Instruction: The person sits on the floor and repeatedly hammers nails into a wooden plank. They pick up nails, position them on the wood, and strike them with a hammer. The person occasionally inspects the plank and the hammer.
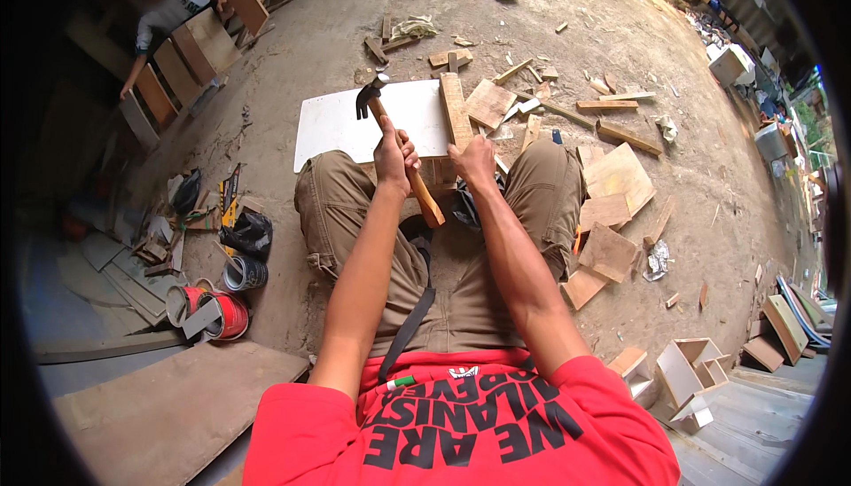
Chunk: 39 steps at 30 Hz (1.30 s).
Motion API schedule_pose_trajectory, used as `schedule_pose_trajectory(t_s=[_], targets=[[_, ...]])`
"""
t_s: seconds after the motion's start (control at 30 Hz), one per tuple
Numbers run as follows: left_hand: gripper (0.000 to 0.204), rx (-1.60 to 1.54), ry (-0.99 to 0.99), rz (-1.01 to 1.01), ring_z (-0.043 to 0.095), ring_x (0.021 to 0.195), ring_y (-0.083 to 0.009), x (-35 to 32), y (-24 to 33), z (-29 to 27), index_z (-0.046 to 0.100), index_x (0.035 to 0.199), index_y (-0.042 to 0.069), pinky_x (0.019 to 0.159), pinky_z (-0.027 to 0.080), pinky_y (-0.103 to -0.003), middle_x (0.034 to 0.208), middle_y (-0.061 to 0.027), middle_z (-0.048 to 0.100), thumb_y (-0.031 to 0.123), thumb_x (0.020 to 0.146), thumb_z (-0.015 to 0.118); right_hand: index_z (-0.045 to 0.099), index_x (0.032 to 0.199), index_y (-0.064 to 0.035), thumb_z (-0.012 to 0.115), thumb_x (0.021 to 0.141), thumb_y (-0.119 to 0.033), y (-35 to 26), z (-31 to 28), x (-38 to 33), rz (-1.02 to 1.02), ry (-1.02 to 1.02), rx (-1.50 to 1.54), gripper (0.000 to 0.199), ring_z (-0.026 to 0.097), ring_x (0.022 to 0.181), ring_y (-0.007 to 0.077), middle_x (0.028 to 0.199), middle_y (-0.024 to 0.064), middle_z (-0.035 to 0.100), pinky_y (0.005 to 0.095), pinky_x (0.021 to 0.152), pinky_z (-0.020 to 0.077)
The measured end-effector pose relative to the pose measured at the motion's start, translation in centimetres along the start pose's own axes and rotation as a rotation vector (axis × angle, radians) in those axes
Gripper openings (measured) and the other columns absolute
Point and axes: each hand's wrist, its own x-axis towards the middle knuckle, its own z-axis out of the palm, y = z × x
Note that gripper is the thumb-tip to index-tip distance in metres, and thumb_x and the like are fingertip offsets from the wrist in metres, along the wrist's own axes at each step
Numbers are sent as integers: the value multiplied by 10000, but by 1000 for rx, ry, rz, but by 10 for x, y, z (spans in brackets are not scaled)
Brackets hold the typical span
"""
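Hammer point(390, 122) gripped in left hand point(393, 153); right hand point(474, 162) beside.

The hammer point(390, 131) has a dark metal head and smooth wood handle; the white board point(337, 122) looks smooth and matt.

Even, soft daylight fills the scene, brightest on the white board point(372, 122) at 12 o'clock, which nearly washes out. Shadows are faint and short. The area from 8 to 10 o'clock lies dim under cover. Fisheye distortion bends straight edges toward the rim, and a black vignette rings the view. Centre detail is sharp; the person point(173, 7) at 11 o'clock looks soft and blurred.
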Motion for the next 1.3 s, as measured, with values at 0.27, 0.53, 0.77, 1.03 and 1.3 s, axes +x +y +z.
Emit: schedule_pose_trajectory(t_s=[0.27, 0.53, 0.77, 1.03, 1.3], targets=[[297, 72, -201, 418, 442, 521, -66, 34, 13, 2, 605, 788, 88, 511, 396, -240, 608, 38, 481, 321, 964, 656, 615, 939, 39, 608, 927, -362, -19, -74, -29, 208, -330, 835, 401, 624, 632, 153, 765, 83, 627, 324, 539, 541], [489, 439, -249, 637, 283, 518, -33, 91, 37, 45, 356, 605, 146, 482, 245, -269, 562, 93, 342, 178, 906, 741, 485, 1184, 20, 724, 868, -173, -61, -174, -87, -230, -82, 1004, 440, 631, 802, 131, 956, 94, 629, 266, 660, 531], [430, 613, -262, 705, 298, 537, -43, 101, 39, 44, 426, 635, 104, 478, 260, -290, 577, 88, 343, 183, 877, 773, 487, 1159, 7, 716, 811, -82, -89, -181, -85, -203, -140, 996, 425, 590, 731, 115, 935, 61, 605, 260, 647, 511], [287, 818, -287, 755, 583, 577, -80, 89, 65, 37, 714, 818, 65, 537, 451, -285, 657, 9, 654, 344, 865, 762, 558, 1144, 11, 767, 837, -219, -126, -195, -73, -273, -165, 735, 437, 619, 812, 153, 933, 95, 636, 306, 714, 501], [230, 976, -322, 856, 665, 768, -95, 123, 71, 40, 739, 999, 68, 689, 506, -260, 851, -22, 727, 270, 896, 698, 539, 1159, 21, 729, 882, -271, -159, -220, -49, -369, -106, 670, 445, 636, 764, 162, 889, 106, 649, 310, 685, 512]])
